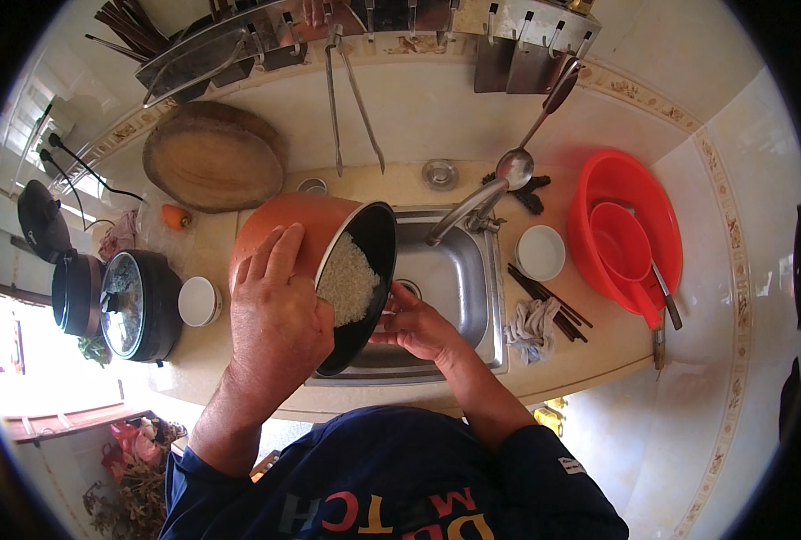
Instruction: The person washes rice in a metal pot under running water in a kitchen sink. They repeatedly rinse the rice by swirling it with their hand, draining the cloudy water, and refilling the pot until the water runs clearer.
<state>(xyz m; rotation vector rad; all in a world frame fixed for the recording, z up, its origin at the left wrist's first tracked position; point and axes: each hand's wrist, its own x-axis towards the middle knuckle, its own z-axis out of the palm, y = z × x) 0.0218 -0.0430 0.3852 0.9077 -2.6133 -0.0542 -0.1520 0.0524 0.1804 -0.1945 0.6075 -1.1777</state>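
Note:
An inner cooking pot (292, 216) with an orange outside and a black lining is tilted to the right, its mouth towards the steel sink (464, 290). Wet-looking white rice (348, 283) lies against the inside of the pot. My left hand (282, 304) grips the pot at its near side, thumb by the rim and fingers spread over the orange wall. Cupped beside the low edge of the rim is my right hand (417, 327), fingers apart, above the sink; whether its fingertips touch the pot I cannot tell. A curved faucet (464, 206) reaches over the basin.
Right of the sink are a white bowl (540, 253), dark chopsticks (562, 314), a rag (534, 327) and a red basin (667, 229) holding a red dipper (619, 243). Leftward stand a lidded electric pot (161, 307), white bowls (199, 302) and a round wooden chopping board (215, 162). Tongs (353, 101) hang behind.

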